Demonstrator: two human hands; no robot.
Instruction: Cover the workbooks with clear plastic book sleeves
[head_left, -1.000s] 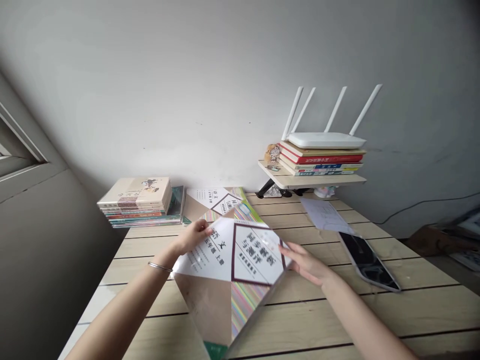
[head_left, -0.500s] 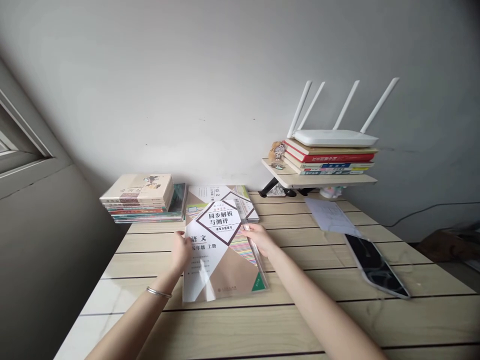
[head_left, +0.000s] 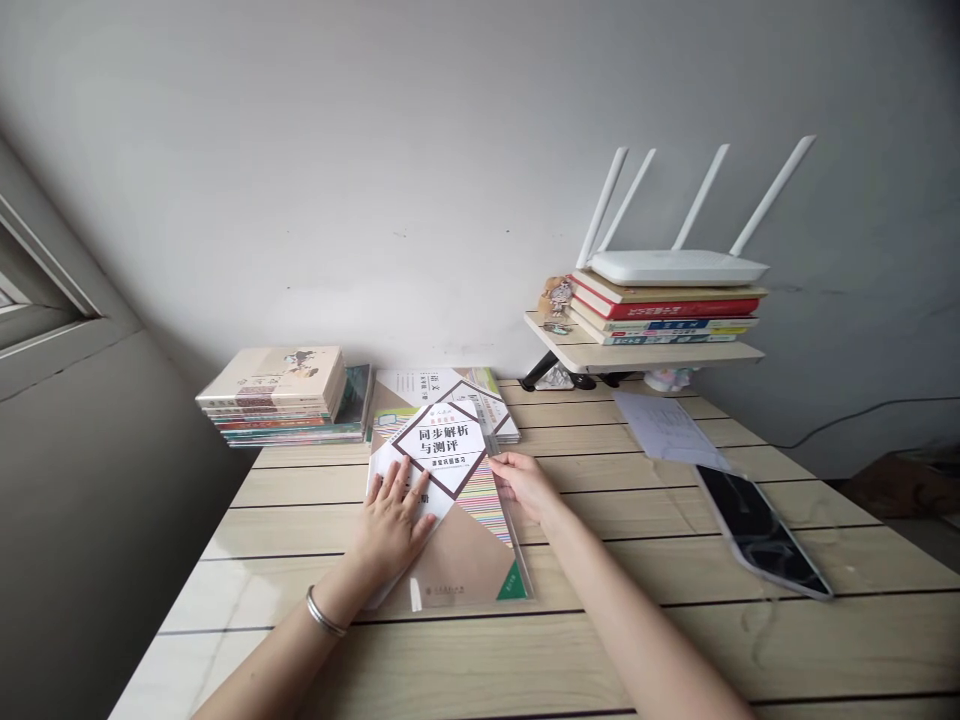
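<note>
A workbook (head_left: 465, 540) in a clear plastic cover lies on the slatted table, its top end overlapping another book (head_left: 420, 385) behind it. My left hand (head_left: 394, 520) rests flat on the left part of its cover, fingers spread, hiding some of the printed text. At the workbook's right edge, my right hand (head_left: 521, 485) pinches the clear cover between thumb and fingers. The cover sticks out a little past the printed page on that side.
To the left stands a stack of books (head_left: 274, 380) against the wall. On the right, a small raised shelf (head_left: 585, 350) bears several books and a white router (head_left: 675, 267). A paper sheet (head_left: 664, 425) and a dark-screened tablet (head_left: 765, 530) lie on the table's right side.
My left hand has moved from the workbook's left edge onto its cover and spread flat. My right hand stays at the right edge. The view has shifted slightly.
</note>
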